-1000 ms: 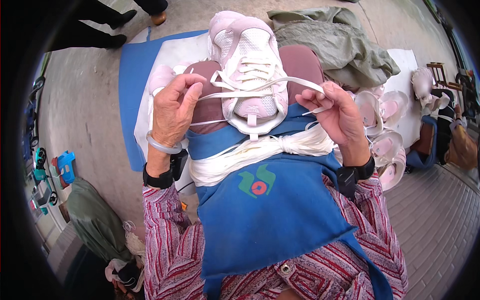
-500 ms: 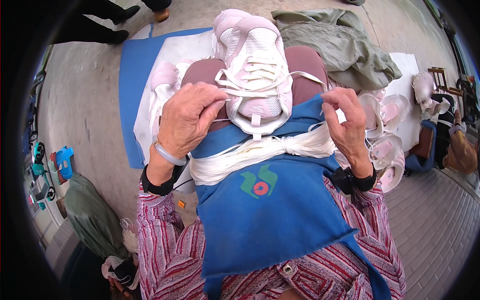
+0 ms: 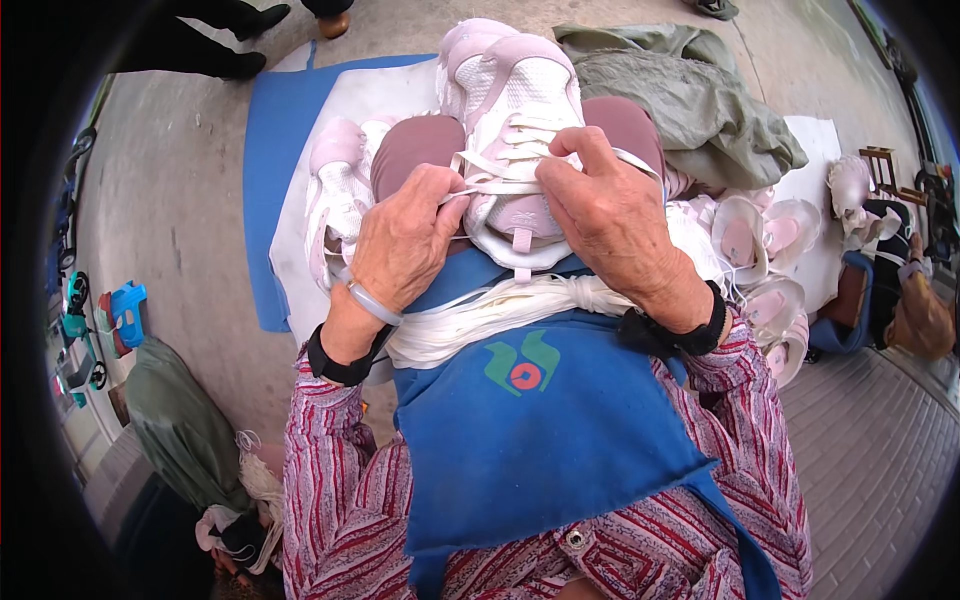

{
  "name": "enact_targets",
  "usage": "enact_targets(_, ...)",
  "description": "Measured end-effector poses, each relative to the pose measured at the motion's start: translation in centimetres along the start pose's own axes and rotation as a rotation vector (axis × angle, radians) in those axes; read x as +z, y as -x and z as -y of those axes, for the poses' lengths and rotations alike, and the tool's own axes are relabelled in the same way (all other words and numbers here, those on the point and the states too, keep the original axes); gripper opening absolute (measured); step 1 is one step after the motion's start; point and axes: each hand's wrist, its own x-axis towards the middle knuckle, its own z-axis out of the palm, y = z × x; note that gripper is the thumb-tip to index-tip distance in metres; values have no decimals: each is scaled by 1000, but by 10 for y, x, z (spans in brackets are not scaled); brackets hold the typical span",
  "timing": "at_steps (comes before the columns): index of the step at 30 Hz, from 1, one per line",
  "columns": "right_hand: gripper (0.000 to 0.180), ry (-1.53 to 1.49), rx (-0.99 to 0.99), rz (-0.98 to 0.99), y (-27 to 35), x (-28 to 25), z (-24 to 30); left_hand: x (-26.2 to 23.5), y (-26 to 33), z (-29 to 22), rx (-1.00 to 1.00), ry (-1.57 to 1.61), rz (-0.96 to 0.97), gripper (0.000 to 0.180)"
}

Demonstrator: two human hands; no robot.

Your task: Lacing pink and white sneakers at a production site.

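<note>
A pale pink and white sneaker rests between my knees, toe pointing away and heel toward me. A white shoelace is threaded through its upper eyelets and crosses over the tongue. Left of the opening, my left hand pinches one lace end between thumb and forefinger. My right hand is bent over the right side of the shoe, its thumb and forefinger closing on the lace by the eyelets. Across my lap, on a blue apron, lies a tied bundle of white laces.
More pink-white sneakers lie on a white sheet to the left, and several others to the right. A grey-green cloth is heaped at the far right. Another person's legs show at the far left.
My right hand has moved left and inward, from out beside the shoe onto its laces. The left hand still pinches its lace end, and the view has shifted slightly.
</note>
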Motion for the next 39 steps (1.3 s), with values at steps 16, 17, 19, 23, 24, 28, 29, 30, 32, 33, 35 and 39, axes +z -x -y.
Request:
enact_targets(16,20,-848,636,370,6,-25,-3,0,-2,6,41,-81,-75,16)
enact_targets(17,20,-848,639,369,4,-28,-1,-2,-1,3,26,-81,-92,16)
enact_targets(19,24,-1072,902,409,3,-31,1,-3,0,0,12,-80,-108,15)
enact_targets(23,25,-816,768,335,7,-31,-2,4,0,-10,-27,142,-132,16)
enact_targets(24,24,-869,780,399,7,-32,-5,6,-1,-12,-69,253,-115,17)
enact_targets(28,16,-752,545,408,16,-27,-9,6,-4,-17,1,135,-60,21)
enact_targets(29,16,-754,546,409,19,-23,-8,8,-5,-15,0,135,-59,21)
enact_targets(30,12,-571,389,244,21,-19,-6,10,-6,-12,24,131,-87,19)
enact_targets(32,14,-381,241,82,22,-19,-6,12,-8,-11,51,136,-111,18)
enact_targets(33,18,-198,107,29,20,-24,-7,11,-9,-12,11,141,-74,17)
enact_targets(35,22,-18,-28,-23,20,-28,-12,10,-10,-13,-30,146,-37,17)
enact_targets(39,28,-6,-124,-76,34,-20,-23,3,-16,-8,-128,250,50,18)
